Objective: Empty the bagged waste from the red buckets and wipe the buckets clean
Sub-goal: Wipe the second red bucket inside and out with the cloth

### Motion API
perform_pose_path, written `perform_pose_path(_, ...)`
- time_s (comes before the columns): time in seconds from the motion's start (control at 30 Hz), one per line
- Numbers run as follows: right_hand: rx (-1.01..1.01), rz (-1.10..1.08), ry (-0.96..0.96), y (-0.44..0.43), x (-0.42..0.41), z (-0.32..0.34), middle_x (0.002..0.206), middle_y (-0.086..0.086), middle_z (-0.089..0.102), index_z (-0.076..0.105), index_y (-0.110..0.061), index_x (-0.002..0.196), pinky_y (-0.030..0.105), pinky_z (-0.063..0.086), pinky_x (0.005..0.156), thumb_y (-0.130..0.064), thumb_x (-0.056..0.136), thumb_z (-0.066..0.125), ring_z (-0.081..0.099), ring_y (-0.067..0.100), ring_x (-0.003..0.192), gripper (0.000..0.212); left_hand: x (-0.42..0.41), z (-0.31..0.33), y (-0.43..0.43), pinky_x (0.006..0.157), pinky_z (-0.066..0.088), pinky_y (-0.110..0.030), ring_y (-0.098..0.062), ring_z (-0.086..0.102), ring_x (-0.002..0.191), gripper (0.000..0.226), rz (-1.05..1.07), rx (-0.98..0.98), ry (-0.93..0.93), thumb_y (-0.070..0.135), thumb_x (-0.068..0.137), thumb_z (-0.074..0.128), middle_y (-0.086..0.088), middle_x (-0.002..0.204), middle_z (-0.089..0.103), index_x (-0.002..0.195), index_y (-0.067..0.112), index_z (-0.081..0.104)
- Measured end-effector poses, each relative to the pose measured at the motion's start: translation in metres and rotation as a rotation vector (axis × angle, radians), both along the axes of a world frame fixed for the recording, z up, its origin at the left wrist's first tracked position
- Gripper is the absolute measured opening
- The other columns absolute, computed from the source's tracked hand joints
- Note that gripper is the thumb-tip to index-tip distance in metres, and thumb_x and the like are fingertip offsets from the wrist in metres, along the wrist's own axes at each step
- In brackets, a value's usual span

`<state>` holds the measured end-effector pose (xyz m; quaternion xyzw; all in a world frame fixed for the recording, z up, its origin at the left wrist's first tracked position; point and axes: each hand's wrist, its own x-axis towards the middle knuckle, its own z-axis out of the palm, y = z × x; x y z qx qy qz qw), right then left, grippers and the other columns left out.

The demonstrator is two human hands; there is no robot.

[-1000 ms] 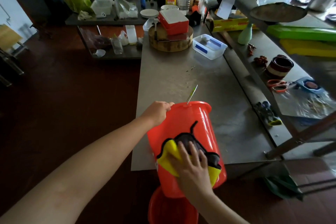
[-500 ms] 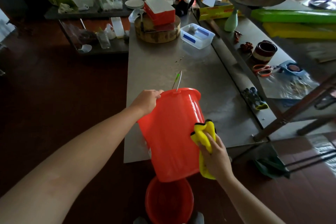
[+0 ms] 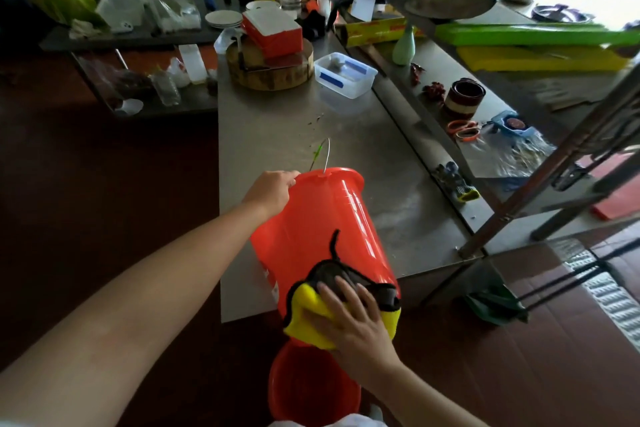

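Two red buckets are in view. Your left hand (image 3: 272,192) grips the rim of the upper bucket (image 3: 322,229), which is tilted, mouth away from you, over the near edge of the table (image 3: 284,128). Your right hand (image 3: 353,319) lies flat, fingers straight, pressing a yellow-and-black cloth (image 3: 308,309) on its wall near the bottom. The second bucket (image 3: 304,388) stands on the floor just below.
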<state>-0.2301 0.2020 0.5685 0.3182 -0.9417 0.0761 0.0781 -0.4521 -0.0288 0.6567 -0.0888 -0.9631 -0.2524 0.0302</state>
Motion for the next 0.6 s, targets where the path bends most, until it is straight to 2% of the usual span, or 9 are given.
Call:
perform_pose_path(0.07, 0.063, 0.099, 0.067, 0.001, 0.003, -0.004, 0.162, -0.003, 0.035, 0.051, -0.049, 0.137, 0.055, 0.028, 0.113, -0.036, 0.076, 0.06, 0.032, 0.032, 0.149, 0.063, -0.001, -0.001, -0.001, 0.092, 0.049, -0.028, -0.028, 0.066, 0.112, 0.037, -0.003, 0.003, -0.008, 0.001, 0.099, 0.049, -0.012, 0.12, 0.072, 0.13, 0.011, 0.066)
perform_pose_path(0.17, 0.02, 0.115, 0.051, 0.017, -0.004, -0.006, 0.165, -0.003, 0.028, 0.048, -0.049, 0.141, 0.054, 0.027, 0.116, -0.037, 0.078, 0.064, 0.026, 0.03, 0.152, 0.066, -0.003, -0.002, -0.004, 0.096, 0.048, -0.03, -0.028, 0.064, 0.116, 0.037, -0.004, -0.009, -0.017, 0.006, 0.103, 0.047, -0.012, 0.126, 0.069, 0.137, 0.012, 0.061)
perform_pose_path(0.27, -0.148, -0.022, 0.001, 0.042, -0.013, -0.009, 0.165, 0.001, 0.027, 0.05, -0.044, 0.144, 0.056, 0.035, 0.112, -0.039, 0.077, 0.075, 0.026, 0.032, 0.151, 0.072, -0.005, -0.003, -0.003, 0.096, 0.048, -0.032, -0.028, 0.064, 0.116, 0.038, -0.01, -0.015, -0.016, 0.007, 0.104, 0.046, -0.01, 0.127, 0.069, 0.138, 0.013, 0.06)
perform_pose_path(0.37, -0.249, -0.131, -0.027, 0.055, -0.018, -0.006, 0.165, 0.004, 0.027, 0.048, -0.039, 0.148, 0.059, 0.04, 0.108, -0.043, 0.087, 0.068, 0.025, 0.033, 0.151, 0.064, -0.006, -0.002, 0.0, 0.095, 0.049, -0.032, -0.028, 0.064, 0.115, 0.037, -0.018, -0.023, -0.017, 0.01, 0.104, 0.045, -0.01, 0.126, 0.069, 0.138, 0.014, 0.061)
perform_pose_path(0.47, -0.171, -0.05, -0.026, 0.057, -0.023, -0.003, 0.165, 0.004, 0.026, 0.047, -0.042, 0.147, 0.058, 0.038, 0.11, -0.048, 0.088, 0.063, 0.024, 0.034, 0.151, 0.062, -0.006, -0.002, 0.001, 0.093, 0.051, -0.032, -0.028, 0.065, 0.112, 0.036, -0.034, -0.031, -0.02, 0.007, 0.103, 0.046, -0.01, 0.122, 0.07, 0.135, 0.012, 0.062)
perform_pose_path(0.6, 0.087, 0.224, 0.038, 0.06, -0.048, 0.009, 0.168, -0.003, 0.016, 0.034, -0.052, 0.15, 0.052, 0.035, 0.116, -0.055, 0.087, 0.057, 0.022, 0.031, 0.153, 0.067, -0.005, -0.003, -0.002, 0.099, 0.051, -0.034, -0.027, 0.065, 0.116, 0.038, -0.027, -0.027, -0.045, 0.006, 0.104, 0.045, -0.01, 0.126, 0.069, 0.138, 0.013, 0.06)
